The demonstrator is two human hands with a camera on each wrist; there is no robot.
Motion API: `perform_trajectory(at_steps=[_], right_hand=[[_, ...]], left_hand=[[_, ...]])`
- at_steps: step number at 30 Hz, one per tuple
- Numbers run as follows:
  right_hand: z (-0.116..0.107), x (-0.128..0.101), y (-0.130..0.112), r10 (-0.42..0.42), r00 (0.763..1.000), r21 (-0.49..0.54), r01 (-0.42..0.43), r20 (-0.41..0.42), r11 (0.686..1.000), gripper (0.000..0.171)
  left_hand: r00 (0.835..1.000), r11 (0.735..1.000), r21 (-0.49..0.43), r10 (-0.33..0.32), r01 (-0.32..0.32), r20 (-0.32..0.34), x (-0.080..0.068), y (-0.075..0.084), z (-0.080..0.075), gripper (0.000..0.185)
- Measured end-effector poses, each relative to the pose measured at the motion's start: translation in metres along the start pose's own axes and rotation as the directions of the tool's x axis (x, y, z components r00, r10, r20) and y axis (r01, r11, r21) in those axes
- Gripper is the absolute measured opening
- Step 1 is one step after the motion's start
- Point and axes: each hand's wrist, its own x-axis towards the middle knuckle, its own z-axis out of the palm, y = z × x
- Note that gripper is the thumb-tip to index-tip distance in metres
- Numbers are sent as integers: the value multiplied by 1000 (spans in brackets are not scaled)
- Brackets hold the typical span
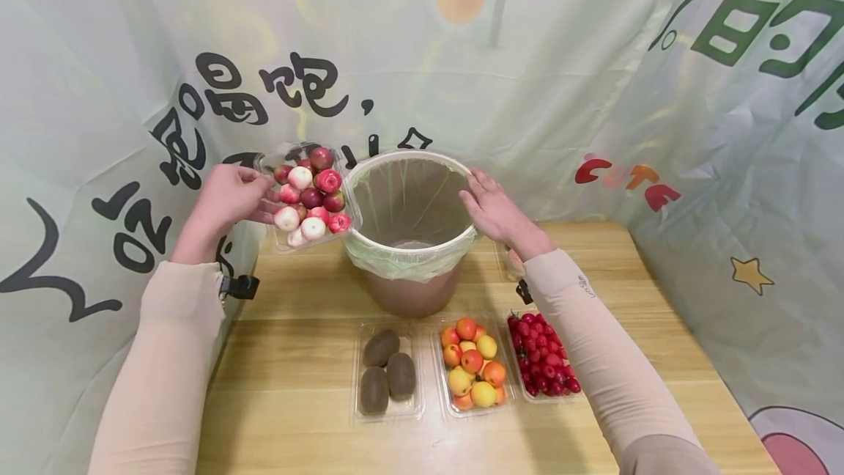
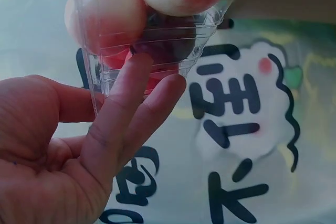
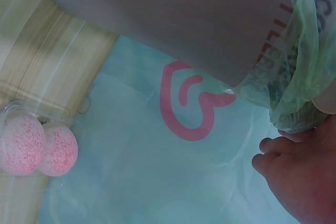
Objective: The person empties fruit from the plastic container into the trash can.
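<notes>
My left hand (image 1: 234,196) pinches the near left edge of a clear plastic box of fruit (image 1: 310,196), thumb on one side and fingers underneath. In it lie small round fruits, red, dark purple-red and whitish pink. The box is raised and tilted beside the left rim of a brown trash can (image 1: 412,295). A pale green bag (image 1: 369,259) lines the can and folds over its rim; little shows inside. My right hand (image 1: 497,211) grips the can's right rim, with curled fingertips (image 3: 265,156) under the bag's fold in the right wrist view.
Nearer on the wooden table (image 1: 290,416) stand clear boxes of kiwis (image 1: 389,371), orange-yellow fruit (image 1: 471,363) and red berries (image 1: 541,354). Another box with pink-speckled round things (image 3: 23,145) sits under my right forearm. Printed cloth (image 1: 409,42) surrounds the table's back and sides.
</notes>
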Motion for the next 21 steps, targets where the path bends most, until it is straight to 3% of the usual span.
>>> perform_trajectory(at_steps=[4,10,21], right_hand=[[1,0,1,6,1000,1,-6,1,1000,69],[1,-1,0,12,1000,6,-12,5,1000,69],[1,-1,0,9,1000,6,-9,-2,1000,69]], left_hand=[[1000,1000,15,5,-5,3,5,12,2,42],[1000,999,-41,23,-22,9,13,28,9,39],[998,994,-99,49,-54,-46,32,56,38,36]])
